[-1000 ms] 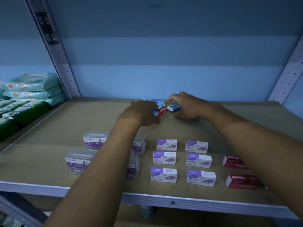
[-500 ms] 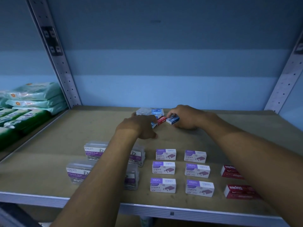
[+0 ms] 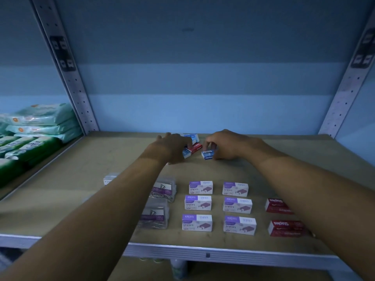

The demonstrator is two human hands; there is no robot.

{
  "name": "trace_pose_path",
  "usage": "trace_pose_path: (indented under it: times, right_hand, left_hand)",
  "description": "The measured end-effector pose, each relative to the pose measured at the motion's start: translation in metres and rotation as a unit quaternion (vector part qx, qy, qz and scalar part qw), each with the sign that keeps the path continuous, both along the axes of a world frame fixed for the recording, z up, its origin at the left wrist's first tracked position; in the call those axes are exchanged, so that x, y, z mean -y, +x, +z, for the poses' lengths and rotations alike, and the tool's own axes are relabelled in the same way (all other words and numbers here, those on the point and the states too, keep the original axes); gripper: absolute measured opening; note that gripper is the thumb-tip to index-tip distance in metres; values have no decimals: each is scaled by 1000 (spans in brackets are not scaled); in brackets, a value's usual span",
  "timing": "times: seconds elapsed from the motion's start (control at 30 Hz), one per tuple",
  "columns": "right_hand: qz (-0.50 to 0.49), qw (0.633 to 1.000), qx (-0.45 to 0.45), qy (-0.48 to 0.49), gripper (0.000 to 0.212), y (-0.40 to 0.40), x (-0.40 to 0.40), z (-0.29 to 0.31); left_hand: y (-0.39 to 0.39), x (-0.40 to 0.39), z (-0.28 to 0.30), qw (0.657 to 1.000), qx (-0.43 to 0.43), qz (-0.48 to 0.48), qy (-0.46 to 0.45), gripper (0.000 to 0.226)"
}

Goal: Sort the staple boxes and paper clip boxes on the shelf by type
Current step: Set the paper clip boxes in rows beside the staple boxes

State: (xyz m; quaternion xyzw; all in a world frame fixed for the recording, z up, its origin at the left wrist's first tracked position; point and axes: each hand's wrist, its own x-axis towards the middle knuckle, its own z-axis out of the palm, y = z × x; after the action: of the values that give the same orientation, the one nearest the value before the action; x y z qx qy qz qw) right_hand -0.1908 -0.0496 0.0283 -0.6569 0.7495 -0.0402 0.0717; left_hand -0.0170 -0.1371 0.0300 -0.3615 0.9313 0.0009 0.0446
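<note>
Both hands work at the rear centre of the wooden shelf board (image 3: 263, 173), close to the blue back wall (image 3: 203, 110). The right hand (image 3: 227, 145) has its fingers curled around a small blue staple box (image 3: 208, 154), which sits at board level. The left hand (image 3: 172, 147) lies palm down with fingers closed over a small cluster, touching a blue-and-white box (image 3: 186, 153) and a small red staple box (image 3: 196, 148); another blue box (image 3: 191, 136) lies just behind. Whether the left hand grips any of these cannot be told. Bare board lies open right of the hands. Toward the front edge, six purple-and-white staple boxes (image 3: 199, 202) stand in two columns, two red staple boxes (image 3: 284, 228) lie to their right, and clear plastic paper clip boxes (image 3: 160, 201) lie to their left, partly hidden by the left forearm.
</note>
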Motion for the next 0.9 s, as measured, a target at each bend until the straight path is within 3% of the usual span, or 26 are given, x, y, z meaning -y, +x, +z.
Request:
trace_pose_path:
  times: [0.23, 0.57, 0.9]
  right_hand:
    - [3, 1000, 3, 14, 35, 4, -12, 5]
    - [1, 999, 30, 16, 26, 2, -44, 14]
    - [-10, 993, 104, -58, 23, 5, -79, -3]
  left_hand:
    - [-1, 6, -1, 998, -27, -31, -39, 22]
    - [-4, -19, 13, 998, -20, -67, 10, 31]
    - [-5, -58, 10, 997, -20, -64, 28, 36]
